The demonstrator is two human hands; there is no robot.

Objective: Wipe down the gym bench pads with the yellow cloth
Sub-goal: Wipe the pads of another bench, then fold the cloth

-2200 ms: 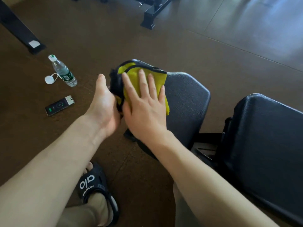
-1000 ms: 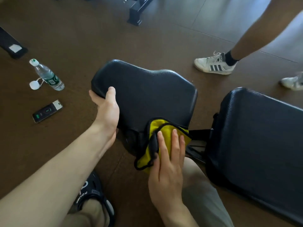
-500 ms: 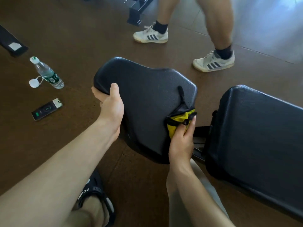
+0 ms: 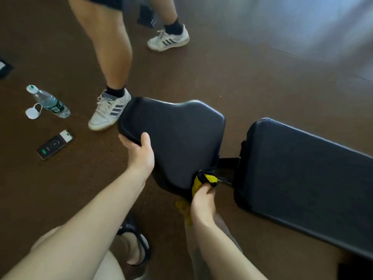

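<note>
In the head view, the seat pad (image 4: 173, 138) is serving as the landmark. The left hand (image 4: 140, 153) is gripping the pad's near-left edge, thumb lying on top and fingers curling under the rim, so its grip is closed around the pad. The right hand (image 4: 202, 199) is bunching the yellow cloth (image 4: 196, 183) against the pad's near-right corner; its grip is tight on the cloth, with a yellow tail hanging below the hand, though how much cloth is touching the pad is hard to tell, since the fingers are covering it.

Right of the seat pad, across a narrow gap that a black bracket (image 4: 228, 163) is bridging, the long back pad (image 4: 306, 178) is running off toward the lower right.

A second person is standing close at the seat pad's far-left corner: one white sneaker (image 4: 108, 110) is sitting just beside that corner, perhaps touching it, while the other sneaker (image 4: 168, 39) is lifting well beyond the pad's far edge. Left of the pad, a water bottle (image 4: 48, 102) is lying on the brown floor (image 4: 262, 77) with a small white round object (image 4: 31, 113) beside it, and a phone (image 4: 55, 144) is lying nearer the viewer. Below the pad, the wearer's foot in a black slide sandal (image 4: 137, 239) is resting on the floor.

Beyond the seat pad's far-right edge the floor is lying open.
</note>
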